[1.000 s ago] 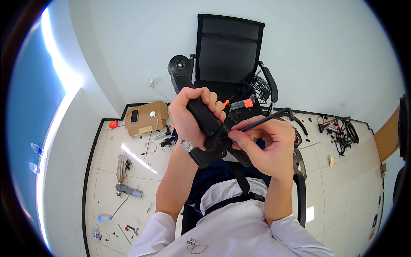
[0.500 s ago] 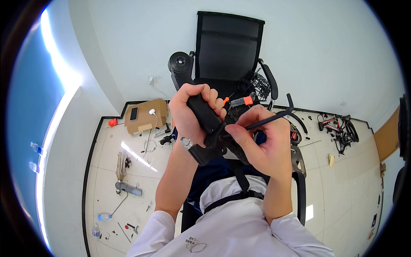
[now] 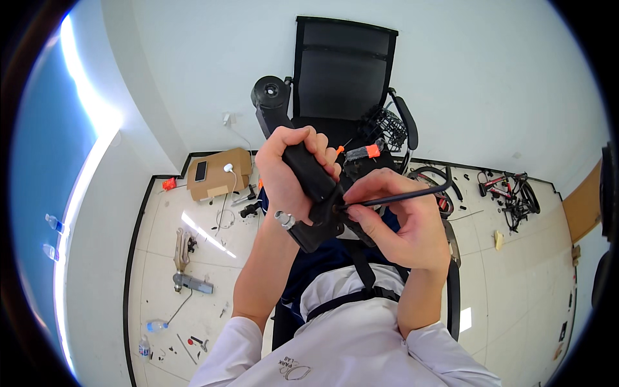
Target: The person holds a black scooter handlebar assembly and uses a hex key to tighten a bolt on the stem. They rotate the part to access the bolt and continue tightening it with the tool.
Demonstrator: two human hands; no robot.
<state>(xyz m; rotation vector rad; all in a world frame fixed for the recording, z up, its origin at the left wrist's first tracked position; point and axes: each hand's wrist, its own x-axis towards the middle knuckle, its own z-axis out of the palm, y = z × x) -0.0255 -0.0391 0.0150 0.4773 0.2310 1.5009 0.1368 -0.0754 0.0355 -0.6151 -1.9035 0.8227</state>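
My left hand (image 3: 290,169) is wrapped round a long black part (image 3: 308,173) with a round, holed end at the top, holding it at a slant above my lap. A silver threaded stub (image 3: 284,220) sticks out of its lower end. Between the thumb and fingers of my right hand (image 3: 398,216) is a black hex key (image 3: 412,194). The tip of that key meets a bolt hole at the lower part of the black part; how deep it sits is hidden. Its bent short end points up, to the right of the hand.
Ahead stands a black mesh office chair (image 3: 345,68) with tools and a black wire basket (image 3: 389,127) on its seat. On the floor lie a cardboard piece (image 3: 216,187) with a phone (image 3: 201,171), a grey metal part (image 3: 193,282), bottles and bicycle parts (image 3: 512,197).
The hex key has swung clockwise, its bent end coming down and to the right. My right hand has turned with it, while my left hand and the black part have barely moved.
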